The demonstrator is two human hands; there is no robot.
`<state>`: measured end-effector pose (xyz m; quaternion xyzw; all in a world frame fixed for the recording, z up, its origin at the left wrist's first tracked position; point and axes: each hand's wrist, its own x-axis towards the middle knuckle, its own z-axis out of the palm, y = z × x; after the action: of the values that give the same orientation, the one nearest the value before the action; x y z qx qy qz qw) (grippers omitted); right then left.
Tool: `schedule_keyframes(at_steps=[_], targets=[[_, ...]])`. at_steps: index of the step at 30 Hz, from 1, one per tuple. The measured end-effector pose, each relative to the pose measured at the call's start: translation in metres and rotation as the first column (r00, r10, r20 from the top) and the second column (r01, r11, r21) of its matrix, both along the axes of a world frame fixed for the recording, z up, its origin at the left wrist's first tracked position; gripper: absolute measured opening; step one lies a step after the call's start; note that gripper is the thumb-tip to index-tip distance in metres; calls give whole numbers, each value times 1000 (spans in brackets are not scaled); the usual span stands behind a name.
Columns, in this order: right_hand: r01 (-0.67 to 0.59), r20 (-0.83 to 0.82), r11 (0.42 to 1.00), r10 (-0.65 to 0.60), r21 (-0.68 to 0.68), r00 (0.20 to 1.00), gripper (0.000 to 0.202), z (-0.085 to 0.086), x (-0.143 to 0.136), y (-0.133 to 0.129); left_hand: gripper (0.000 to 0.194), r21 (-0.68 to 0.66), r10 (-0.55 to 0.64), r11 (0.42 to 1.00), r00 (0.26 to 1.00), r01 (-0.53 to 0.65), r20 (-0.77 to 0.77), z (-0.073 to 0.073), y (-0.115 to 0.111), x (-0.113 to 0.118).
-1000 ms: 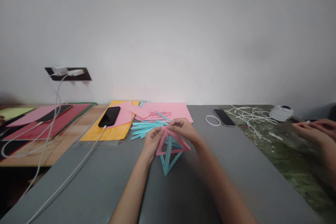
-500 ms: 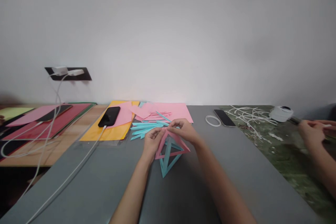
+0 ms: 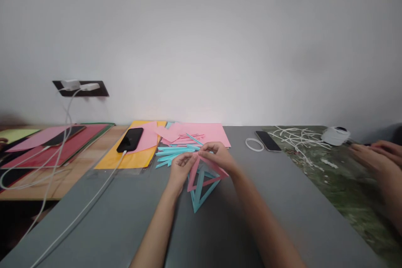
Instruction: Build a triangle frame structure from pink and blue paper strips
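Both hands meet at the top corner of a pink paper-strip triangle (image 3: 208,182), which is joined with blue paper strips (image 3: 207,194) into an open, pointed frame. My left hand (image 3: 179,171) pinches the pink strip from the left, thumb and forefinger together. From the right, my right hand (image 3: 219,157) pinches the same corner. The frame hangs down below my fingers, with a blue corner pointing toward me. I cannot tell whether that lowest corner touches the grey table (image 3: 125,226). Just beyond my left hand lies a loose pile of blue strips (image 3: 171,153).
Pink paper sheets (image 3: 213,132) lie at the back. On the left, a black phone (image 3: 130,140) with a white cable rests on a yellow envelope (image 3: 109,160). Another phone (image 3: 268,140) and a white ring (image 3: 254,144) lie right. Beyond are white cords (image 3: 298,136) and another person's hands (image 3: 377,161).
The pink triangle has shifted and turned slightly, while both hands keep their pinch at its top corner. At the far right, the other person's hands have moved.
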<state>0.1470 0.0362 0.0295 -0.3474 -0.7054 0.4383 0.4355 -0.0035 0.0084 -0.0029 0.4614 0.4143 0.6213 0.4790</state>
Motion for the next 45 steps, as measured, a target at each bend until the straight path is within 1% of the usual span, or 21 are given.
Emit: schedule_keyframes(at_steps=[3,5,7,9,11,13,17,20,22,26,30,35,40,42,45], targets=[[-46,-1,999,46,-15,999,23,1,-2,-1,20,-3,10,1000,1000,-10,-9,-1,1,0],[-48,7,999,48,-5,999,22,0,-3,0,21,23,45,999,999,-44,-21,-2,3,1],[-30,10,1000,30,3,1000,21,-1,-5,1,23,88,121,989,991,-117,-49,-3,3,2],[-2,6,1000,2,8,1000,20,-2,-7,1,20,191,218,962,969,-193,-118,-4,3,1],[19,1,1000,-19,18,1000,20,-2,-8,2,13,293,287,930,937,-223,-197,-4,2,1],[13,1,999,-13,36,1000,19,-2,-8,1,11,342,312,913,921,-222,-235,-3,1,1],[-47,32,996,44,70,999,21,1,-5,1,13,315,290,925,928,-211,-233,-4,1,0],[-76,47,995,73,61,996,23,0,-2,2,14,297,264,938,927,-181,-268,-3,1,-1],[-69,52,997,67,44,996,24,-1,-1,3,14,302,269,938,911,-173,-312,-2,0,-1],[-9,83,1000,7,15,996,26,-3,0,4,15,324,289,932,873,-164,-392,1,-2,-2],[-24,88,1000,23,7,996,24,-1,0,3,14,325,274,935,870,-142,-410,0,-2,-3],[-98,9,994,99,-46,995,24,-1,6,3,15,303,265,940,892,-155,-365,-2,0,-3],[-188,-86,974,178,-128,980,19,-2,12,5,13,391,306,906,888,-161,-343,-1,2,-3],[-196,-99,968,182,-157,978,20,-4,11,5,14,403,313,900,889,-166,-333,0,1,-2],[-175,-125,965,153,-196,980,23,-7,6,5,18,394,266,910,914,-133,-306,0,0,0]])
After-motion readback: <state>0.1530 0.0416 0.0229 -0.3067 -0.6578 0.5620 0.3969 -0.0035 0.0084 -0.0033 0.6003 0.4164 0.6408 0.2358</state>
